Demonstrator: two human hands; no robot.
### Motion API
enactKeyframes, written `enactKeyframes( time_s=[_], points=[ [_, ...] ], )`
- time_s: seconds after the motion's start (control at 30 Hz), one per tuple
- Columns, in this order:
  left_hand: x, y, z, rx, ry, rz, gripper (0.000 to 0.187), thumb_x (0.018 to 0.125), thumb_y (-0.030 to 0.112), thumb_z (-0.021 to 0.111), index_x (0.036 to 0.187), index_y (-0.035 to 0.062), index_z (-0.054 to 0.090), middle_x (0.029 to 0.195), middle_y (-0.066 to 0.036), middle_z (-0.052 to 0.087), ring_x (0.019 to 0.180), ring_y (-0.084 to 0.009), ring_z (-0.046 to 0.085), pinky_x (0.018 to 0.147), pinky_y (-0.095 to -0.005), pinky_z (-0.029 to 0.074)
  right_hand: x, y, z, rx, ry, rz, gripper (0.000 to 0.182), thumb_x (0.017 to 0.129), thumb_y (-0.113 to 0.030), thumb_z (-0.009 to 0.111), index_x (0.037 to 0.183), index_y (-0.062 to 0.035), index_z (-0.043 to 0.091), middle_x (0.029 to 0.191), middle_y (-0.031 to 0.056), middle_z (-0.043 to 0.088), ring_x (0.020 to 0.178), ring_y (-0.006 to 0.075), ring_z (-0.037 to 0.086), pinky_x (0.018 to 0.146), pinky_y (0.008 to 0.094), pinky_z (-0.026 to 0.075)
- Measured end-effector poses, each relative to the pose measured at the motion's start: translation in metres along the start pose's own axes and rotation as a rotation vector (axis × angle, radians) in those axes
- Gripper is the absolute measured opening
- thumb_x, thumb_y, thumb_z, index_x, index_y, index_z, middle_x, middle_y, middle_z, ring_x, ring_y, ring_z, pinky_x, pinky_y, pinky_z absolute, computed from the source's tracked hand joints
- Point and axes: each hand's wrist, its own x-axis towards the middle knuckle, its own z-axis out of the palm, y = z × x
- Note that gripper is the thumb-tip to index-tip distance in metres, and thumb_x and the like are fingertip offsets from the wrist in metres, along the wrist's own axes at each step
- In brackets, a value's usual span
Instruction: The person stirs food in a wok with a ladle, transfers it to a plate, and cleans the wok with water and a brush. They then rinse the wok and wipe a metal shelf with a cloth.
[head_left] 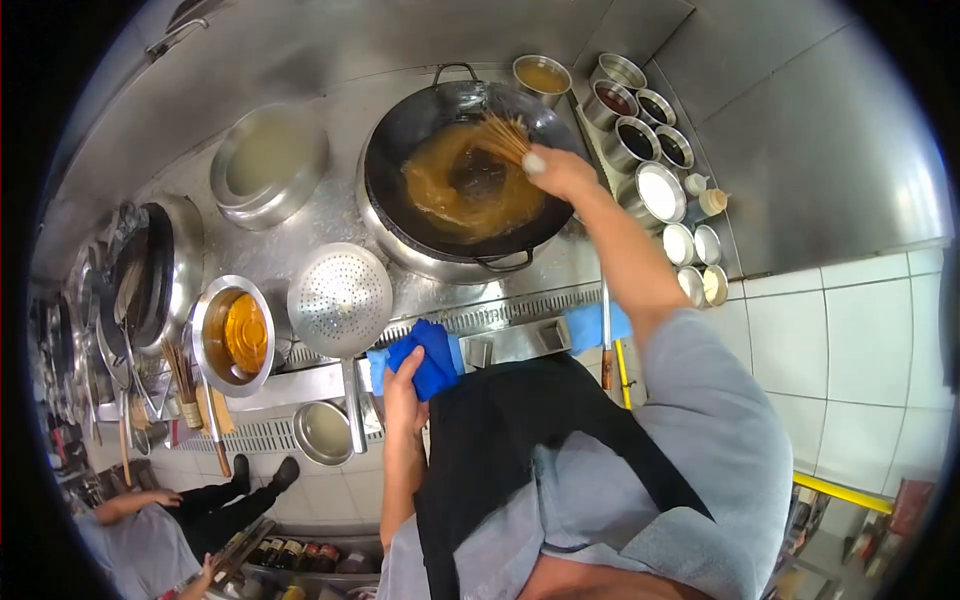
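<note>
Brown liquid (430,185) lies in a large black wok (395,130) on the steel stove. My right hand (560,172) is closed around a bundle of thin bamboo sticks, a brush (505,140), whose tips are over the liquid at the wok's right side. Near the counter's front edge, my left hand (404,390) grips a folded dark blue cloth (435,372). A perforated steel ladle (340,300) rests just left of that hand, its handle pointing down.
Seasoning containers (633,140) line the right side. At left stand a pot of cloudy liquid (265,160), a bowl of orange oil (240,335) and another wok (150,270). A person (150,540) is at the lower left. Light blue cloth (597,327) lies on the front edge.
</note>
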Motion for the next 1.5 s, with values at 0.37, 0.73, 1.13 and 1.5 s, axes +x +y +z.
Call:
enactKeyframes(
  time_s=[0.37, 0.73, 1.13, 1.5],
  points=[
    [-0.007, 0.006, 0.018, 0.084, -0.044, -0.046, 0.033, 0.095, 0.014, 0.071, 0.123, -0.0024, 0.064, 0.11, -0.01, 0.071, 0.097, -0.0199, 0.071, 0.087, -0.0351, 0.059, -0.088, -0.071, 0.032, 0.051, -0.126, -0.368, 0.074, 0.085, -0.037, 0.068, 0.155, -0.0339, 0.045, 0.119, 0.0193, 0.072, 0.109, 0.0384, 0.069, 0.095, 0.0486, 0.055],
    [0.014, -0.002, 0.018, 0.137, -0.115, -0.125, 0.036, 0.098, 0.018, 0.069, 0.126, -0.0029, 0.062, 0.116, -0.011, 0.07, 0.104, -0.0216, 0.069, 0.094, -0.036, 0.056, -0.028, -0.02, -0.012, 0.025, 0.015, 0.035, 0.043, 0.083, -0.033, 0.071, 0.124, -0.0203, 0.071, 0.122, 0.0102, 0.073, 0.113, 0.0305, 0.07, 0.093, 0.0459, 0.057],
    [0.076, -0.043, 0.082, 0.126, -0.463, -0.26, 0.074, 0.105, 0.067, 0.037, 0.149, 0.0072, 0.045, 0.143, -0.014, 0.059, 0.128, -0.0326, 0.061, 0.088, -0.0524, 0.059, -0.133, 0.005, -0.005, -0.123, -0.237, -0.127, 0.057, 0.081, -0.033, 0.071, 0.137, -0.0237, 0.065, 0.121, 0.0072, 0.074, 0.113, 0.0311, 0.07, 0.092, 0.0455, 0.057],
    [0.135, -0.061, 0.134, 0.262, -0.14, -0.185, 0.046, 0.101, 0.046, 0.066, 0.121, 0.0042, 0.061, 0.108, -0.013, 0.071, 0.082, -0.0255, 0.071, 0.064, -0.0321, 0.06, -0.281, 0.092, 0.167, 0.639, 0.318, 0.195, 0.088, 0.093, -0.049, 0.065, 0.165, -0.0231, 0.021, 0.11, 0.0304, 0.071, 0.099, 0.0504, 0.068, 0.09, 0.0522, 0.055]
  ],
)
